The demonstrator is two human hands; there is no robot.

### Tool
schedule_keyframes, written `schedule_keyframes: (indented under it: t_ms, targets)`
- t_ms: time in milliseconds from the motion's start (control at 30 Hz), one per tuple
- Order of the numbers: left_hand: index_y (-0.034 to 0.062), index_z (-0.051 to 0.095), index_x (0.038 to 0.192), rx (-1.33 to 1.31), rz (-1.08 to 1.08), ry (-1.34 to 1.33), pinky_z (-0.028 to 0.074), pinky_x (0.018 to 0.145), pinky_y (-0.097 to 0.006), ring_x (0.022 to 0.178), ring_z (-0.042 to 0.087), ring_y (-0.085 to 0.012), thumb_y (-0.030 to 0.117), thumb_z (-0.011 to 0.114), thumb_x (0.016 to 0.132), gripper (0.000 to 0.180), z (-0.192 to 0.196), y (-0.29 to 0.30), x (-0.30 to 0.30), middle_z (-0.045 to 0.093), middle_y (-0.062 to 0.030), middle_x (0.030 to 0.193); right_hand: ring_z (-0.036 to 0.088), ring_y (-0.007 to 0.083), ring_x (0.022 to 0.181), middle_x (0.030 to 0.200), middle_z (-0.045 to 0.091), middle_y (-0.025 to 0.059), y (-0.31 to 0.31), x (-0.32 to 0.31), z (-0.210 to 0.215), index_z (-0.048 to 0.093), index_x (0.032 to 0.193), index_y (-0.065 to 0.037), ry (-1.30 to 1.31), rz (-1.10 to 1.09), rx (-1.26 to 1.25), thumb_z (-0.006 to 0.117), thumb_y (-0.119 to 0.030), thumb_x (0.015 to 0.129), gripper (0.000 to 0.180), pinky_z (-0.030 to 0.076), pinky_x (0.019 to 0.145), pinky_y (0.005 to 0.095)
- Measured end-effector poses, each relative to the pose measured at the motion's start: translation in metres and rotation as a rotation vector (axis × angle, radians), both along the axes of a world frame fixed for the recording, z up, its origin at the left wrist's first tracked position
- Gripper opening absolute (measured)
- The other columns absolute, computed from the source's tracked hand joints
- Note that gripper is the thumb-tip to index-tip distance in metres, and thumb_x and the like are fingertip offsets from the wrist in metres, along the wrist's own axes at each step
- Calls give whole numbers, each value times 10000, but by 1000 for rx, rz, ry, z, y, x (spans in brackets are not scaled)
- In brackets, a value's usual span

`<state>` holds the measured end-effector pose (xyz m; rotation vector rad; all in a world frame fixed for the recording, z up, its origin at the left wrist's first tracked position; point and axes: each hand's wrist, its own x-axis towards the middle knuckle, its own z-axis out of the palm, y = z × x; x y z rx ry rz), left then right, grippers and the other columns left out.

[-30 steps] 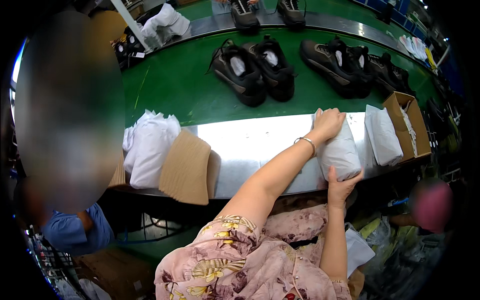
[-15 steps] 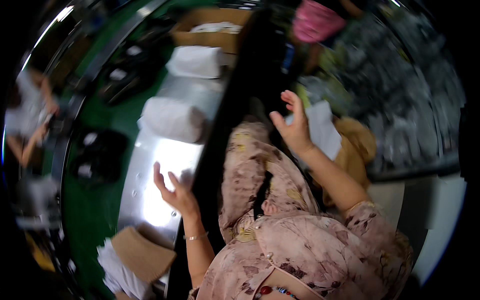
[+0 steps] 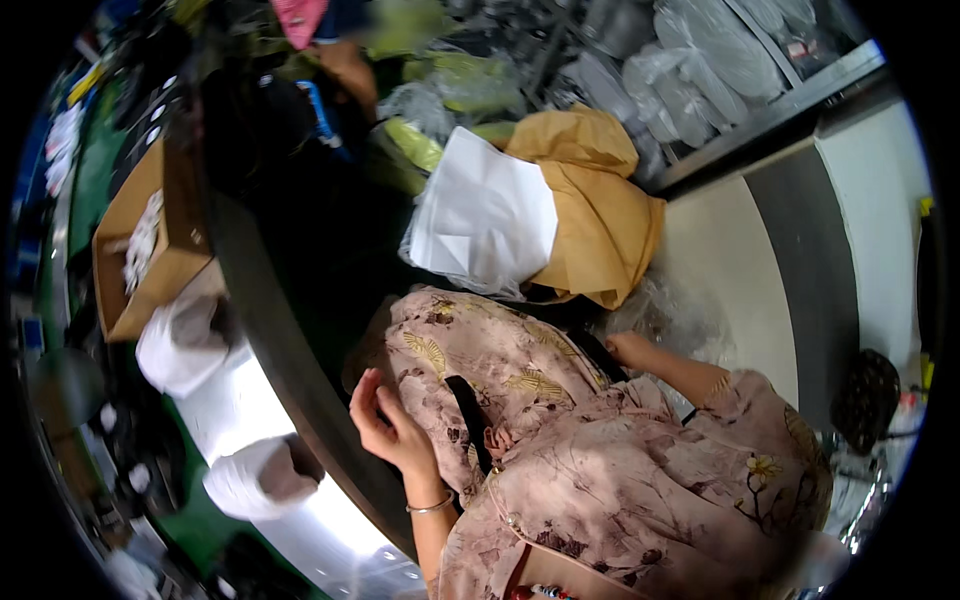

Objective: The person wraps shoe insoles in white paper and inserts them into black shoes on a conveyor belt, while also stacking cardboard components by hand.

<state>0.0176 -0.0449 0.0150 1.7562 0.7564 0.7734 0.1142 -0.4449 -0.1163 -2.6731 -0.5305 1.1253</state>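
– Left hand (image 3: pixel 398 432), left of frame centre: grip?
– Loosely open, nothing in it
– Right hand (image 3: pixel 630 350), right of centre?
– Curled; cannot tell what, if anything, it holds
– White bundles (image 3: pixel 250 482)?
– Two, worktop (image 3: pixel 345 540), lower left; white sheets (image 3: pixel 485 215), brown paper (image 3: pixel 600 215), upper centre

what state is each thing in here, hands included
left hand: empty, fingers loosely bent
right hand: fingers curled, grip unclear
cardboard box: open, white pieces inside
near white bundle: on the ledge, untouched
far white bundle: beside the box, untouched
white paper: spread, creased
brown paper: crumpled
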Motion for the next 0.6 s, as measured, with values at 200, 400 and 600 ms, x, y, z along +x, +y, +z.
schedule_keyframes:
  t_ms: [200,400,600]
  targets:
    - [-39,490,1115,-316,-316,134,428,855,-256,960,561,-162,6,476,907,213,-14,0,73,599,-117,1028,596,358,745,789,612,208,-33,-28,1,591,923,-43,325,-94,-339,629,-182,730,241,455,652,428]
    - [-22,483,1120,-466,-491,275,424,848,-258,936,559,-156,31,479,914,213,0,10,126,599,-130,1027,609,316,813,864,634,179,-29,-75,61,597,932,-38,417,-525,-396,630,-268,768,284,467,720,412]
    - [-10,476,1141,-460,-663,264,440,811,-281,951,563,-170,61,485,920,233,-41,-17,141,599,-126,1059,593,386,784,797,607,209,-67,-108,17,605,757,-9,-104,-952,-295,560,-233,728,231,482,705,462]
